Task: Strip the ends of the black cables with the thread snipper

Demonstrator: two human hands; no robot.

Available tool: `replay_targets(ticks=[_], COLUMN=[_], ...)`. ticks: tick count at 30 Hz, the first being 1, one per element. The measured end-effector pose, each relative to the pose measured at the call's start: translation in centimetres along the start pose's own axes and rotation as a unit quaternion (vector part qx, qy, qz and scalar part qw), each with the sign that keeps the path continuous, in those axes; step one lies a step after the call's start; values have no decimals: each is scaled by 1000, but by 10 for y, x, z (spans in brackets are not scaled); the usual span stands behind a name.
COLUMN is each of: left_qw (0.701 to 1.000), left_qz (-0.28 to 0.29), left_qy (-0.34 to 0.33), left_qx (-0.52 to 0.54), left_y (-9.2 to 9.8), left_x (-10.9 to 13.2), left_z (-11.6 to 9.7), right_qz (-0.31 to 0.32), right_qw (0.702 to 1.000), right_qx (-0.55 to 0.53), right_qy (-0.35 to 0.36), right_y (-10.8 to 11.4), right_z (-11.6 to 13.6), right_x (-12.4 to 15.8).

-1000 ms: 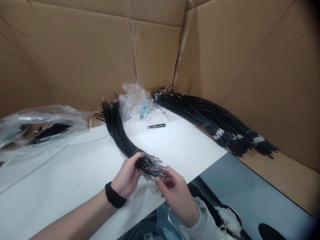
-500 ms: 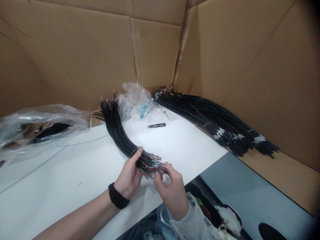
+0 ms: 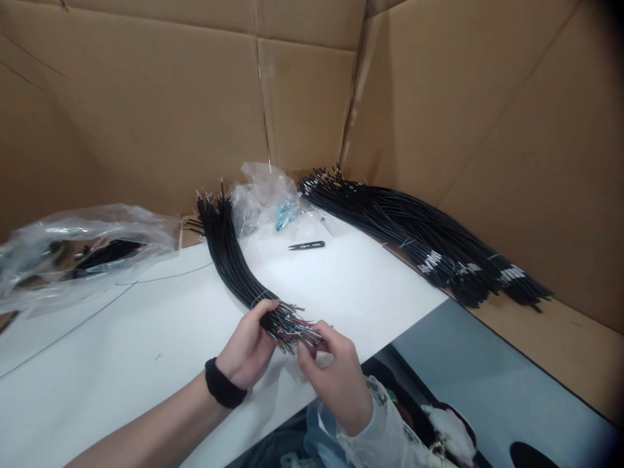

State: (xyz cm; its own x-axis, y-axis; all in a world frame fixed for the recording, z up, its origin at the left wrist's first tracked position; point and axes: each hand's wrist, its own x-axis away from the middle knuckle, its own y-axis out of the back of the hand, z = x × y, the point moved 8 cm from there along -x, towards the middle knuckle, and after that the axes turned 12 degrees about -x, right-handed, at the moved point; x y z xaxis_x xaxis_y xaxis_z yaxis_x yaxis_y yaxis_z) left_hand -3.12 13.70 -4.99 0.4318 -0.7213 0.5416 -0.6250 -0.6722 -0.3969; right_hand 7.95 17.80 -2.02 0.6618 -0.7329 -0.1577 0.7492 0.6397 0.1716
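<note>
A thick bundle of black cables (image 3: 229, 253) curves from the back of the white table toward me, with thin coloured wires showing at both ends. My left hand (image 3: 251, 344) is wrapped round its near end, the thumb on top close to a tie. A black band circles that wrist. At the stripped coloured wire ends (image 3: 292, 328), my right hand (image 3: 336, 374) has its thumb and fingers closed on some of the wires. How many it pinches I cannot tell. Beyond the hands lies a small pair of black thread snips (image 3: 307, 246).
More tied black cables (image 3: 390, 221) with white bands lie along the right. A clear plastic bag (image 3: 263, 195) stands crumpled at the back, and another plastic bag (image 3: 121, 227) holding dark things lies left. Cardboard walls (image 3: 170, 97) enclose the white table (image 3: 97, 390).
My left hand has shifted slightly down and left along with the near end of the bundle. My right hand's fingers have closed in on the wire ends.
</note>
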Motion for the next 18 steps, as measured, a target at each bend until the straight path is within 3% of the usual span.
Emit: replay_targets(ticks=[7,15,18], left_qw=[999,997,997], left_qz=[-42,-46,-36], left_qy=[4,-5,-6], left_qx=[-31,-63,-63], left_y=[8,6,7], left_x=[7,12,10], left_z=[1,-4,-3], right_qz=[120,164,161], right_qw=[988,940,926], right_qx=[-54,-233,-284], right_qy=[-84,-186,-191], right_y=[-5,-7,-5], right_z=[1,-7,-12], right_x=[1,4,-3])
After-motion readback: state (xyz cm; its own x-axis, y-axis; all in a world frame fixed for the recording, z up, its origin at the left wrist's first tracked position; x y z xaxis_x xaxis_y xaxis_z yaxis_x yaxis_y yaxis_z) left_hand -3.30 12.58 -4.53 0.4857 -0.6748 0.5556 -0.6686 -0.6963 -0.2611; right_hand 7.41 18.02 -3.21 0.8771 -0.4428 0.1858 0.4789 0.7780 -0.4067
